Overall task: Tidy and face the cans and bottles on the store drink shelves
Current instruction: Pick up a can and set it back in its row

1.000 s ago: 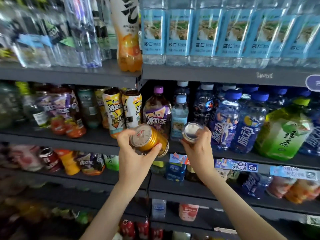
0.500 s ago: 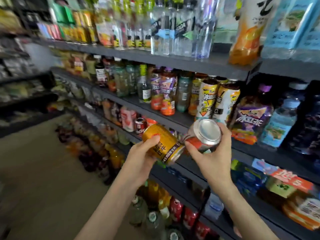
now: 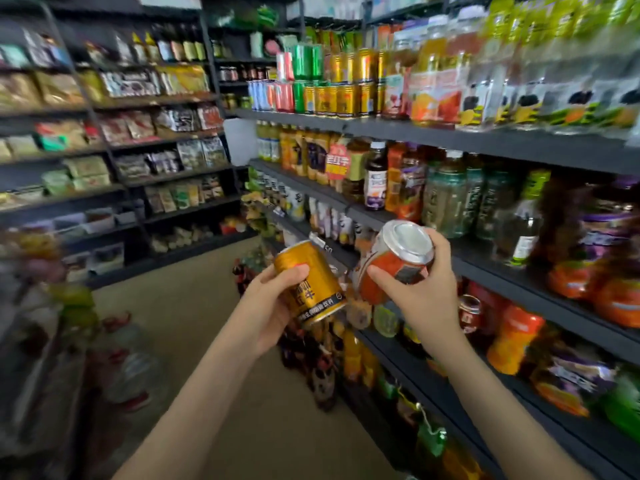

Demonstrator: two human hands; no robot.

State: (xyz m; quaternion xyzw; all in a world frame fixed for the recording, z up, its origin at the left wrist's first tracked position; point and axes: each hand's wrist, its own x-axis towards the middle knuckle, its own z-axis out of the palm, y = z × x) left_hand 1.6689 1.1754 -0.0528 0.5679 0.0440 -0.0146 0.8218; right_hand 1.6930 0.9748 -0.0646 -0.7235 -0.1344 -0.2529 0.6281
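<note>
One: Shelving has swept to the right of the view since half a second ago, and the aisle's far end has come into sight. Both cans kept their place in the middle.

Two: How do they lie?

One: The gold can [image 3: 310,284] sits in the left hand [image 3: 270,306], long axis tilted. One end points to 11 o'clock and the rimmed end with black lettering to 5 o'clock. The thumb lies across its side and the fingers curl round behind.

Two: And the other?

One: The orange can [image 3: 394,268] is just beside it at 3 o'clock. Its silver end faces up toward 1 o'clock and its body runs down to 7 o'clock. The right hand [image 3: 419,299] grips it, thumb pressed on the orange side, fingers wrapped over the far side near the rim.

Two: Around them?

One: Dark drink shelves [image 3: 485,140] run from 12 to 4 o'clock, packed with blurred bottles and stacked cans. There is tan floor [image 3: 194,306] at 8 o'clock and snack shelves [image 3: 138,133] at 10 o'clock.
</note>
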